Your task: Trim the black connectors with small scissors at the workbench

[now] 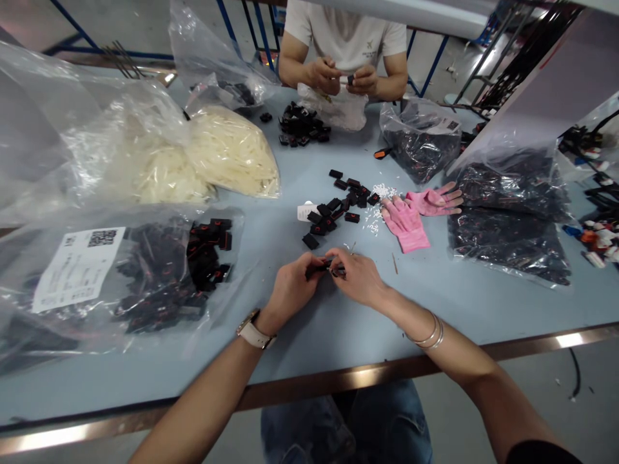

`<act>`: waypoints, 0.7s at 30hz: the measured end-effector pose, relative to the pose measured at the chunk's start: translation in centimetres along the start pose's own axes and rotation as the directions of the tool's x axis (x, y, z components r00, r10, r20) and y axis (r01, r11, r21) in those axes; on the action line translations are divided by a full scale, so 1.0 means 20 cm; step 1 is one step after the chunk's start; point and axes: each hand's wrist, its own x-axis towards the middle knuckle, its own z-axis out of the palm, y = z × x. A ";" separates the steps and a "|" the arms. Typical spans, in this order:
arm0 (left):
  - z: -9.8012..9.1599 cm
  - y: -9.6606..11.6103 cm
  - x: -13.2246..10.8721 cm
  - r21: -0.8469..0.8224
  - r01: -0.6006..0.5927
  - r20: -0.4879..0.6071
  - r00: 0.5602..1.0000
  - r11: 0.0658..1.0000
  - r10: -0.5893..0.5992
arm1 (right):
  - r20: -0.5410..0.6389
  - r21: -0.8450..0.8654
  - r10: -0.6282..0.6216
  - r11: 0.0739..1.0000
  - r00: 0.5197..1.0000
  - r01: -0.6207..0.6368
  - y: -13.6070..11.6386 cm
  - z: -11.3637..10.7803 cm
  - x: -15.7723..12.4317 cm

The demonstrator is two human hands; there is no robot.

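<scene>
My left hand (pixel 296 283) pinches a small black plastic connector housing (pixel 325 264) just above the table near its front. The fingers of my right hand (pixel 356 276) are closed at the other end of this part, partly hiding it. Beyond my fingers lies a loose pile of similar black housings (pixel 333 209), some with orange edges. Tiny white pieces (pixel 373 222) are scattered to the right of that pile. A pair of pink gloves (pixel 409 222) rests beside them.
Bags of black parts lie at left (pixel 155 277) and right (pixel 507 225); a bag of cream-coloured strips (pixel 232 151) stands further back. Across the table (pixel 271 232), a person in a white shirt (pixel 345 38) handles a small black part behind another dark pile (pixel 302 124). A metal edge (pixel 338 380) runs along the front.
</scene>
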 end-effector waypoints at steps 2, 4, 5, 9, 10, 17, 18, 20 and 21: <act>0.00 0.00 0.00 -0.010 -0.004 0.001 1.000 1.000 0.004 | -0.030 -0.002 0.007 1.000 1.000 -0.007 0.00 0.01 0.00; 0.00 0.00 0.01 -0.054 0.004 -0.003 1.000 0.999 -0.004 | -0.091 -0.003 0.012 1.000 0.996 -0.012 0.01 0.03 0.00; 0.00 0.00 0.01 -0.081 0.016 -0.002 1.000 0.997 -0.016 | -0.128 -0.004 0.007 1.000 0.992 -0.008 0.01 0.04 0.00; -0.01 0.01 0.01 -0.135 0.098 -0.003 0.995 0.986 -0.099 | -0.264 -0.031 -0.100 0.995 0.959 0.095 0.04 0.09 -0.01; -0.02 0.02 0.01 -0.136 0.111 -0.007 0.994 0.984 -0.113 | -0.289 -0.048 -0.135 0.991 0.948 0.126 0.05 0.09 -0.01; -0.03 0.04 0.01 -0.128 0.131 -0.009 0.991 0.983 -0.133 | -0.318 -0.072 -0.188 0.982 0.929 0.175 0.06 0.13 -0.01; -0.02 0.04 0.01 -0.125 0.126 -0.011 0.992 0.984 -0.129 | -0.306 -0.050 -0.167 0.986 0.937 0.160 0.05 0.13 -0.01; -0.01 0.02 0.01 -0.116 0.116 -0.013 0.993 0.986 -0.118 | -0.262 -0.005 -0.116 0.993 0.958 0.119 0.04 0.12 -0.01; -0.01 0.02 0.01 -0.109 0.109 -0.013 0.994 0.988 -0.111 | -0.230 0.011 -0.092 0.995 0.969 0.097 0.04 0.11 -0.01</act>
